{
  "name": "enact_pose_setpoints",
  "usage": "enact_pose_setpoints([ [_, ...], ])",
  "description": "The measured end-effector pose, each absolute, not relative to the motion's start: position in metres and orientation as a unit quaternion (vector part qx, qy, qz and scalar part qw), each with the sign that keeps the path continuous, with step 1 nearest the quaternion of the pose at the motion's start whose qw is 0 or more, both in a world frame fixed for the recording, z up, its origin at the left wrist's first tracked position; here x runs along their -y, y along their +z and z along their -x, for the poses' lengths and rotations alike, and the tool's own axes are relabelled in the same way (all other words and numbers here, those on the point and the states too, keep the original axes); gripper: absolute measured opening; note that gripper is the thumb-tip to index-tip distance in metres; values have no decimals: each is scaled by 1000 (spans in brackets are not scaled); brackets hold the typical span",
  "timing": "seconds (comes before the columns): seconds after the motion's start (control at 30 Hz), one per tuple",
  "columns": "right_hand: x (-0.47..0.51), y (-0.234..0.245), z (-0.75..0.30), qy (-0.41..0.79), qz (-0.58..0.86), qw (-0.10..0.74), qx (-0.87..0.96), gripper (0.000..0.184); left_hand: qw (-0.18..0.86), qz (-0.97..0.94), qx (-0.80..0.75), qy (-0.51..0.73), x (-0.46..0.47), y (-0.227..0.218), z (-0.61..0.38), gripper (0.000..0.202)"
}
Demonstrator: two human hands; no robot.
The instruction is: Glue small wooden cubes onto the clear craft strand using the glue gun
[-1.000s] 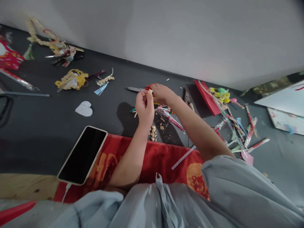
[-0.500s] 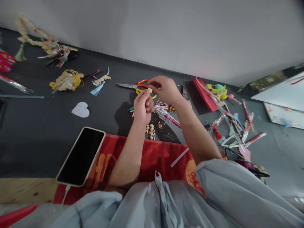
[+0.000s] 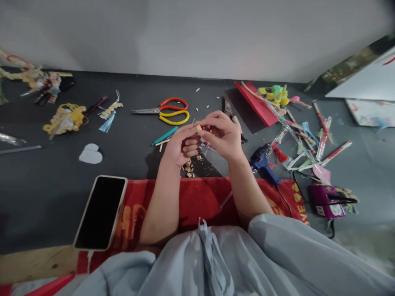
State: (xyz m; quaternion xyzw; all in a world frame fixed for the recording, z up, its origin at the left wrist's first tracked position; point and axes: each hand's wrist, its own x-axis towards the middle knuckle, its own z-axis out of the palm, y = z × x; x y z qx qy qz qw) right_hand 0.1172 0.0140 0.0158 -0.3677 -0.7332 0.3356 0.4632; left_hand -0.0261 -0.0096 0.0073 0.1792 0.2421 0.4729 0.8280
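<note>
My left hand (image 3: 183, 146) has its fingers curled, with thumb and forefinger pinching a small beige wooden piece (image 3: 198, 128). From the other side, my right hand (image 3: 224, 135) closes its thumb and fingertips on the same piece. Under the hands lies a heap of small wooden bits (image 3: 187, 167), partly covered by my left hand. Left of the hands are a teal pen (image 3: 165, 135) and a few thin sticks (image 3: 163, 143). Scissors (image 3: 173, 111) with red and yellow handles rest beyond my left hand. Pliers (image 3: 228, 107) lie beyond my right hand.
A blue glue gun (image 3: 264, 163) sits right of my right forearm, its cable crossing the red towel (image 3: 203, 197). Left are a phone (image 3: 101, 212), a paper heart (image 3: 90, 153) and yellow yarn (image 3: 65, 119). Wrapped sticks (image 3: 322, 127) and a purple box (image 3: 326, 201) stand right.
My right hand has come down and turned, its fingertips now meeting the piece in my left hand. The view has shifted, bringing the glue gun and whole scissors into sight.
</note>
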Motion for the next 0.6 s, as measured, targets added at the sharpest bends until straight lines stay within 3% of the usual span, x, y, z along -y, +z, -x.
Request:
enact_pose_setpoints([
  [0.33,-17,20,-127,240,415,413,774,22,756,-203,-342,520,5,7,16,16],
  [0.6,-19,12,-125,241,359,471,769,17,721,-224,-390,527,5,6,17,12],
])
